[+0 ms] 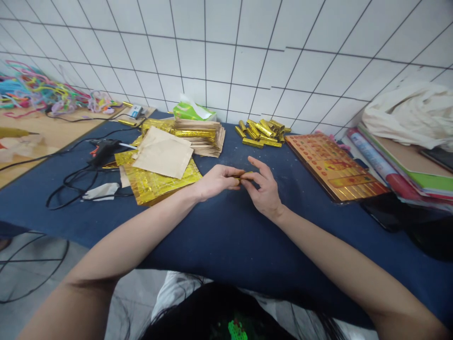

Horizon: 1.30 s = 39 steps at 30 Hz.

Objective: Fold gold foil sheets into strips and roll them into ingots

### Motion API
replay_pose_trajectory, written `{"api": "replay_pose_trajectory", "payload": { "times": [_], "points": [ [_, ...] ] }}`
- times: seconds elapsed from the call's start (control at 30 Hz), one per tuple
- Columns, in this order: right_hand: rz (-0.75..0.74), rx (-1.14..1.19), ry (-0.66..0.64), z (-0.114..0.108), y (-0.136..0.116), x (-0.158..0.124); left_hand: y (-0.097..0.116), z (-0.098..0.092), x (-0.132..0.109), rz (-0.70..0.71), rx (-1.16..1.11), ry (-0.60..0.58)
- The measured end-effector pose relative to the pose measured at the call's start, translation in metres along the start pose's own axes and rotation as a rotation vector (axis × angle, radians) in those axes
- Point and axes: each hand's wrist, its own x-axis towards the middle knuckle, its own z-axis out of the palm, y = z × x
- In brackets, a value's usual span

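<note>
My left hand (220, 182) and my right hand (261, 186) meet over the middle of the blue cloth. Between their fingertips is a small gold paper piece (240, 177), mostly covered by the fingers. Both hands pinch it, thumbs against the other fingers. Beyond my right hand lies a heap of rolled gold paper tubes (264, 131). Left of my left hand are gold foil sheets (161, 182) with a plain tan paper sheet (163, 152) on top. Behind them stands a stack of tan paper (200, 137) with a gold strip across it.
At the left are a black glue gun (104, 151) with its cable (76, 186) and a heap of coloured pipe cleaners (42, 89). A green tissue pack (194, 111) rests by the tiled wall. On the right are an orange-gold printed pack (336, 167), books (406, 165) and white cloth (412, 115).
</note>
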Motion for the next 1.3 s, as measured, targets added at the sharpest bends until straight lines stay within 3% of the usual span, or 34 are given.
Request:
{"api": "replay_pose_trajectory", "payload": {
  "times": [0.17,0.33,0.83,1.3],
  "points": [
    [0.102,0.170,-0.012,0.001,-0.001,-0.001,-0.002,0.001,0.002,0.070,0.011,-0.026],
    [0.145,0.191,0.048,0.000,0.003,0.001,-0.004,-0.001,0.003,0.059,-0.085,0.104],
    [0.053,0.058,0.002,-0.001,0.007,0.000,-0.007,-0.001,0.005,0.063,-0.080,0.147],
    [0.093,0.163,-0.020,-0.001,0.002,0.001,-0.008,0.001,0.004,0.100,0.096,0.146]
  ]
}}
